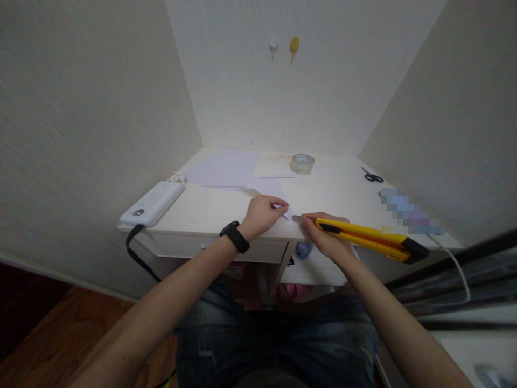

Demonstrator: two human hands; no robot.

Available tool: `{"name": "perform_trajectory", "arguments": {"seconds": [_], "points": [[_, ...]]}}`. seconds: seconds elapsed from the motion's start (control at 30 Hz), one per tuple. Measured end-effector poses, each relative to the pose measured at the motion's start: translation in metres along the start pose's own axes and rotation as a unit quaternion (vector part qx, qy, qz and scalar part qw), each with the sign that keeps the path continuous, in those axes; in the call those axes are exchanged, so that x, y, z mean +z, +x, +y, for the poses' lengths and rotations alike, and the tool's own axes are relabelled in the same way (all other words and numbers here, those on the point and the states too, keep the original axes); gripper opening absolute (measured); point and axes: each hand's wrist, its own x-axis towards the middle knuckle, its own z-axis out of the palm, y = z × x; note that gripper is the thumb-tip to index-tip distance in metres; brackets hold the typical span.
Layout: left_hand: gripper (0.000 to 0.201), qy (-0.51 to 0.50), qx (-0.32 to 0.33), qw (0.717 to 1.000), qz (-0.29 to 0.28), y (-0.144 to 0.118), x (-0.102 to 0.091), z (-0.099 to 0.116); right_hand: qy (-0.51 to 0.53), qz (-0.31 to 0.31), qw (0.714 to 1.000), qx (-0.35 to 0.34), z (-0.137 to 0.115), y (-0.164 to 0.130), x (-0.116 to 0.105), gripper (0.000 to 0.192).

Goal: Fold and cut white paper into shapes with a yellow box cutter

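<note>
1. Folded paper sheet point(278, 195) is pinned at the desk point(226, 207) front edge by the left hand point(264, 213), fingers closed on it;
2. Yellow utility knife point(369, 238) is gripped by the right hand point(327, 237), blade at the paper's 5 o'clock corner;
3. Tape roll point(302, 163) at 1 o'clock, scissors point(372, 175) at 2 o'clock.

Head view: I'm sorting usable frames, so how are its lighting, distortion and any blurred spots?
Head view: dim, even light with soft shadows; wide-angle stretch bends the walls and arms; a pixelated patch hides something on the desk right of the knife; right hand, left hand and paper look reasonably sharp.
</note>
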Motion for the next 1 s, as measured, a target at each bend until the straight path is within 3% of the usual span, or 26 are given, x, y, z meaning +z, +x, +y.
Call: {"name": "perform_trajectory", "arguments": {"seconds": [0.57, 0.83, 1.0], "points": [[0.015, -0.010, -0.008, 1.000, -0.002, 0.000, 0.001, -0.001, 0.016, 0.001, 1.000, -0.001, 0.003, -0.001, 0.002, 0.025], [0.017, 0.029, 0.050, 0.998, -0.025, -0.002, 0.002, 0.000, 0.010, 0.000, 1.000, -0.001, 0.003, 0.003, 0.007, 0.024], [0.017, 0.037, 0.049, 0.997, -0.039, -0.004, 0.002, 0.002, 0.038, -0.020, 0.999, -0.016, 0.005, 0.010, 0.009, 0.024]]}}
